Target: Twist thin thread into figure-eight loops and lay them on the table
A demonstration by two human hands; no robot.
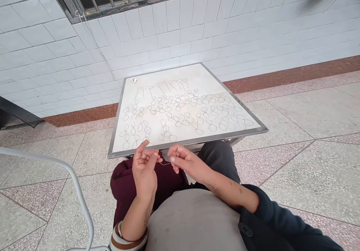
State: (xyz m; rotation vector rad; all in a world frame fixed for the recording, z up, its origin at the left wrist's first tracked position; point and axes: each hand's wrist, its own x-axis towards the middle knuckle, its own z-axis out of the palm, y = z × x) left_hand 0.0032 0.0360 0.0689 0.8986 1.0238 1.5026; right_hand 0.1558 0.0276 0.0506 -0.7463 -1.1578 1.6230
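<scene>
A thin wire point(165, 164) stretches between my two hands over my lap, just short of the table's front edge. My left hand point(145, 168) pinches one end between thumb and finger, with its index finger raised. The other end is in the closed fingertips of my right hand point(187, 162), where the grip partly hides it. On the white table point(168, 73) lie several thin wire figure-eight shapes point(197, 128), spread in rough rows. Toward the back are wires with one loop and a long straight tail point(150, 90).
A small white and red object point(134, 81) sits at the table's back left corner. Grey trim point(191, 142) edges the tabletop. Behind it rises a white tiled wall point(168, 41) with a barred window. A grey metal tube point(75, 183) curves at the left.
</scene>
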